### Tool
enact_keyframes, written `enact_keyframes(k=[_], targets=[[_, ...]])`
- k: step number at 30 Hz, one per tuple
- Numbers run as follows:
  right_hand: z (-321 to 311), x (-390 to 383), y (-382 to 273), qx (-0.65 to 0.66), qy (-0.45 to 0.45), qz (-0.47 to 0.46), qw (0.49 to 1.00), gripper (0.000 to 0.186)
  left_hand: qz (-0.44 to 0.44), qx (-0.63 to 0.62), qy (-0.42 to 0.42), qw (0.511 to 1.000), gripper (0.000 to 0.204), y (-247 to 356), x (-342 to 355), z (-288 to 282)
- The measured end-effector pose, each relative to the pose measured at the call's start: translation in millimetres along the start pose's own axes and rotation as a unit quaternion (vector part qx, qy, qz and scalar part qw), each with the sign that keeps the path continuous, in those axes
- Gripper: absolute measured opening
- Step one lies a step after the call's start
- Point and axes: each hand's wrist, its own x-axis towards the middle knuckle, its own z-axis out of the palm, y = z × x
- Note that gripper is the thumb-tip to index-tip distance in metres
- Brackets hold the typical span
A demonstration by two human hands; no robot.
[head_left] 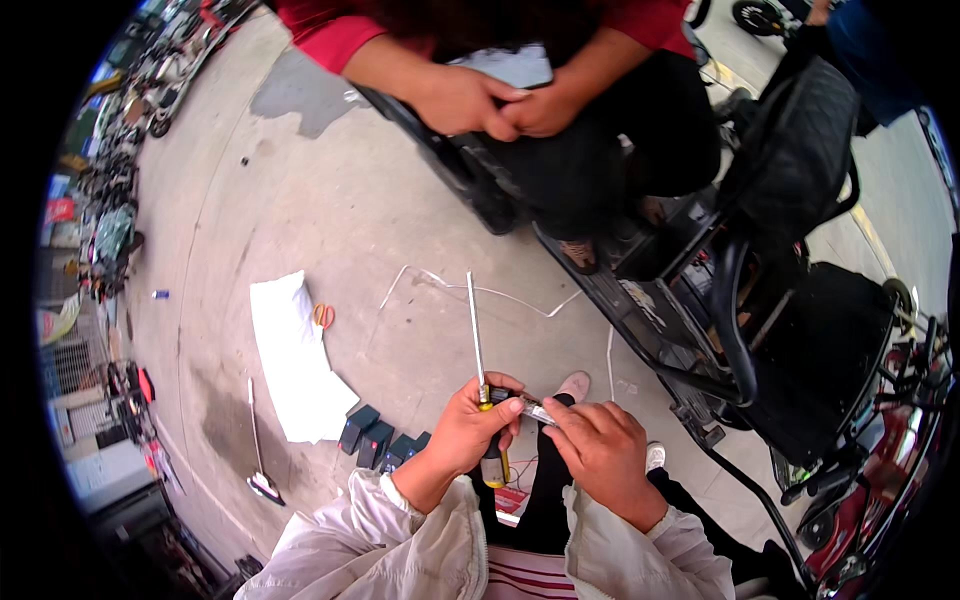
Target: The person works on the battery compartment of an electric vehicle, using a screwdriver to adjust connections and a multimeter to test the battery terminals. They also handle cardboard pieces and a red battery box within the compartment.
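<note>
Head view: your left grip (462, 432) holds the yellow-handled tool (494, 472), your right grip (608, 455) pinches the small metallic piece (537, 411) between both hands; brace that piece steadily and angle the tool clear.

Long silver-shafted screwdriver w/ yellow-&-blk hndl (475, 325): shaft shiny metal, hndl smooth plastic. Grey concrete floor (330, 210): matt. Off-white crinkled cloth jacket (365, 535): thin, slt sheen. Blk quilted leather-like seat (815, 130): semi-gloss. Blk curved tube frame (736, 335): glossy, prob. metal. White oblong sheet (288, 350): matt; cloth/plastic unclear.
</note>
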Motion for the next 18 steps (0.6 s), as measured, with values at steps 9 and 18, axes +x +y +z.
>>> enact_keyframes(k=[9,18], targets=[[34,107,-187,0.04,-0.041,-0.236,0.97,0.036,0.154,0.03,0.044,0.987,0.025,81,-141,-155],[97,150,-336,0.098,-0.116,-0.351,0.924,0.037,0.246,-0.094,0.163,0.951,0.02,111,-241,-238]])
